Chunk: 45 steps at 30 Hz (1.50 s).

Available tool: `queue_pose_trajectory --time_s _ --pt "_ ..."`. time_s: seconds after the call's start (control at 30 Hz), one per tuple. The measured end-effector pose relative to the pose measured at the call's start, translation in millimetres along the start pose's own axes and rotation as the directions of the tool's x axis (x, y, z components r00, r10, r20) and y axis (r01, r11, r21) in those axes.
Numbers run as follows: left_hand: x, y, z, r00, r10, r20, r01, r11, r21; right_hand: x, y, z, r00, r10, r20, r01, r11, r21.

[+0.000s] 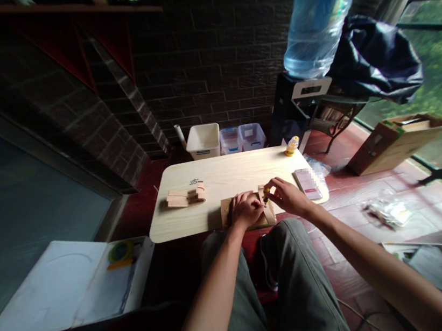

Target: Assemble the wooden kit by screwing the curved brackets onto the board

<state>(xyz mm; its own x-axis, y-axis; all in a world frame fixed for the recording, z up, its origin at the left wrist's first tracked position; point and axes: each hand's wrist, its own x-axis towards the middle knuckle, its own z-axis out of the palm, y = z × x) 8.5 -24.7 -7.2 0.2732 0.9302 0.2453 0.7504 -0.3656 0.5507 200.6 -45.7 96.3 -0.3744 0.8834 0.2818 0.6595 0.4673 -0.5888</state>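
Observation:
A light wooden piece made of boards [226, 213] lies at the near edge of the table, in front of my knees. My left hand [245, 209] presses over it and grips it, with the fingertips close to a small spot on its right part. Between the fingers of my right hand [286, 195] is a short screwdriver [266, 193] with a yellow and black handle. It stands nearly upright, its tip down at the wood beside my left fingertips. Whether my left fingers also pinch a screw is too small to tell.
On the pale table [222, 173] lie stacked wooden parts [186, 196], small metal pieces [196, 182], a yellow-capped bottle [292, 146] and a phone-like flat object [308, 184]. Plastic bins [203, 139] stand behind it. An open white case [58, 290] is at left, a cardboard box [389, 146] at right.

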Motion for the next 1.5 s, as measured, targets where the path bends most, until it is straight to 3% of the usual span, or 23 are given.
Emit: queue_pose_trajectory --time_s 0.23,0.5,0.8,1.17,1.5 --pt "0 -2 2.2 1.000 0.011 -0.027 -0.011 1.000 0.009 -2 1 3 1.000 0.015 -0.015 -0.015 1.000 0.008" --pt "-1 -1 1.0 1.000 -0.007 -0.015 0.006 1.000 -0.024 -1 -1 -4 0.998 -0.035 0.044 0.037 0.999 -0.033" --pt "0 -2 2.0 1.000 0.003 -0.023 -0.003 1.000 -0.030 0 3 1 0.999 0.038 0.004 -0.038 0.996 -0.081" --pt "0 -2 0.7 1.000 0.010 -0.023 -0.010 1.000 -0.013 -7 0 3 0.999 -0.038 0.040 0.041 0.994 -0.098" --pt "1 -3 4.0 0.999 -0.009 -0.031 0.009 1.000 0.013 -9 6 12 0.998 -0.059 -0.034 0.061 0.995 0.075"
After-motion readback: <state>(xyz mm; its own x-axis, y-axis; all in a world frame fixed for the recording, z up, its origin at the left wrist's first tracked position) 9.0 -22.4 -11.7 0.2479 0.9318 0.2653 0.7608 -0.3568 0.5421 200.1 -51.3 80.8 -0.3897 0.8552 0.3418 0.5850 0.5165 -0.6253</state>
